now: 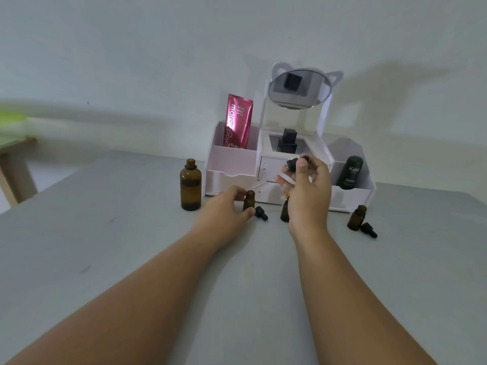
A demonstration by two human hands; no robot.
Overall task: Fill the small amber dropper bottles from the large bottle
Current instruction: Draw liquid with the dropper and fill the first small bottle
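Observation:
The large amber bottle [190,187] stands uncapped at the left of the grey table. My left hand [226,205] grips a small amber bottle [249,200] standing upright and open. My right hand [308,188] holds a dropper [292,168] by its black bulb, the glass tube slanting down-left with its tip just above that bottle's mouth. A second small bottle [284,212] stands partly hidden behind my right hand. A third small bottle [357,217] stands open at the right. Black dropper caps lie beside the first bottle [261,212] and beside the third [369,229].
A white cosmetic organiser [232,164] with drawers stands right behind the bottles. It holds a pink tube [238,122], a black perfume bottle [288,142], a dark green roll-on [350,172] and a tilted round mirror [299,88]. A wooden stool leg [15,175] shows at the far left.

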